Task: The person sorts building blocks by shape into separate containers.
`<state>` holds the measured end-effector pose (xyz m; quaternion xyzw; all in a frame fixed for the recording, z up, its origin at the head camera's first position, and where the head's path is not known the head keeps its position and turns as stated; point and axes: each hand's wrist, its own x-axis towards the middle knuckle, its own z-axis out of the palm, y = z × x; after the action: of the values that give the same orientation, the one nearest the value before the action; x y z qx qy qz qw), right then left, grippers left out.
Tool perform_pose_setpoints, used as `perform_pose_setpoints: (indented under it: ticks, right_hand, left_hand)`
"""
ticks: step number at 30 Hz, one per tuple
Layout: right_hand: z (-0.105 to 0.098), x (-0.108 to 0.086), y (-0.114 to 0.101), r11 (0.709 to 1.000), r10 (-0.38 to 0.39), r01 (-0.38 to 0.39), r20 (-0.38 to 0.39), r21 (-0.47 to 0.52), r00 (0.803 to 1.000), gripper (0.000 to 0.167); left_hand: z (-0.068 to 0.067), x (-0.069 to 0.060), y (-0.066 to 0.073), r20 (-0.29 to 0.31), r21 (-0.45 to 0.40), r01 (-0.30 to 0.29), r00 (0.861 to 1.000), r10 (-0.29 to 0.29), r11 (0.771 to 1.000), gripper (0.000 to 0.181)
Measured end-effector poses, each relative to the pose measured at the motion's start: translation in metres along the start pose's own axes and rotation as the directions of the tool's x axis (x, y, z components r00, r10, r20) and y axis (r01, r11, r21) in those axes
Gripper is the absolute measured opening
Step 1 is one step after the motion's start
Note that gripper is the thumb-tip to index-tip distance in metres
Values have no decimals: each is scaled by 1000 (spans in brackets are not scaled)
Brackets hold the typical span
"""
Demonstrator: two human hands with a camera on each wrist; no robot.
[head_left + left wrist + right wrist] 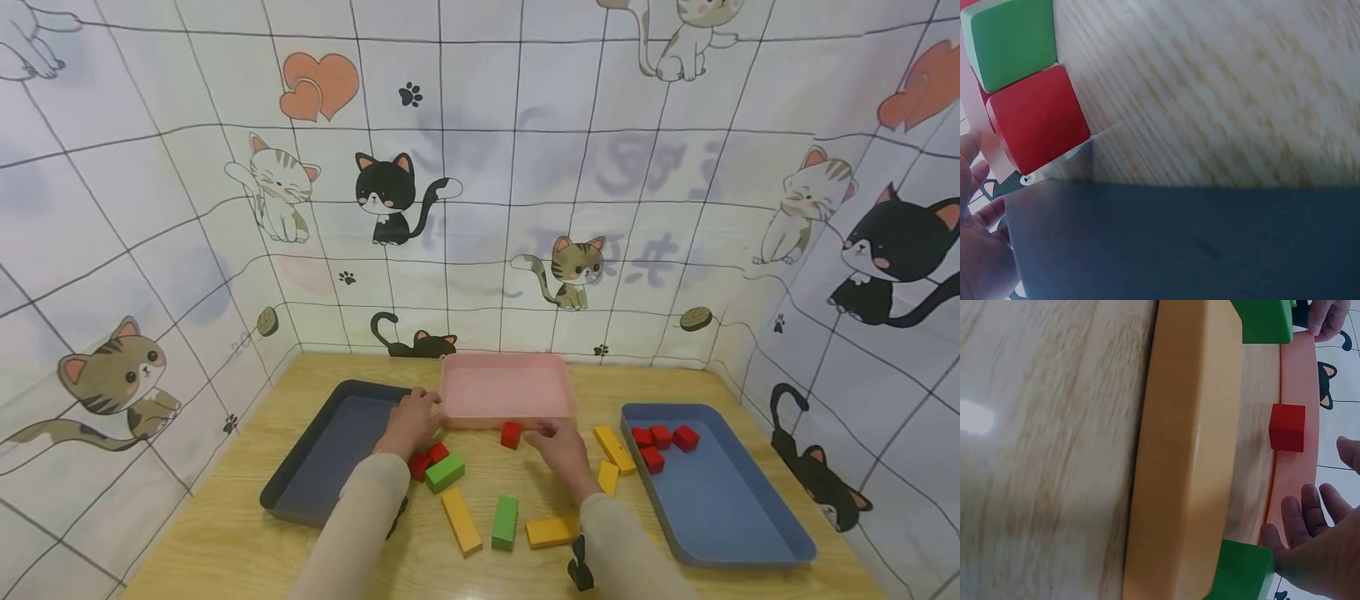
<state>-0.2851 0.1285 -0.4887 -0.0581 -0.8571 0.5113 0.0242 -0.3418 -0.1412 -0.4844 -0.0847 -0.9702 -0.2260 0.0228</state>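
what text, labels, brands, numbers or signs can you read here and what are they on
None can be read.
Wall sheet: faint purple, character-like marks, too blurred to read; the rest is printed pictures and lines.
Pink tray, dark tray, blue tray and blocks: no text visible.
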Motion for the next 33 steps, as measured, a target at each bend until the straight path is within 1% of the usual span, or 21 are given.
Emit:
perform_pose_setpoints:
  ticks: [3, 6, 13, 19, 23, 29, 33]
  right_hand:
    - [3, 2, 0, 1000, 11, -11, -5, -10, 1000, 38]
    - [6, 4, -1, 1000, -2, 2, -4, -21, 1000, 39]
    - [14, 7, -2, 999, -25, 26, 28, -34, 999, 35]
    - [22, 11, 2, 994, -72, 73, 23, -79, 997, 35]
    - [26, 11, 0, 993, -77, 80, 31, -93, 997, 35]
    - [32, 13, 1, 979, -115, 119, 34, -169, 993, 36]
    - [34, 14, 3, 978, -100, 104, 30, -181, 995, 36]
  left_hand:
    - [0, 0, 0, -1, 3, -2, 1000, 2, 1000, 37]
    - [-1, 0, 1, -6, -1, 0, 1000, 0, 1000, 37]
    - [-1, -1, 1, -12, -5, 2, 1000, -2, 1000, 37]
    - [-2, -1, 2, -15, 2, 4, 1000, -4, 1000, 36]
    - [0, 0, 1, -15, 5, 5, 1000, -5, 1000, 36]
    - [1, 0, 0, -15, 14, 8, 1000, -7, 1000, 36]
    - [1, -1, 1, -19, 13, 8, 1000, -7, 1000, 35]
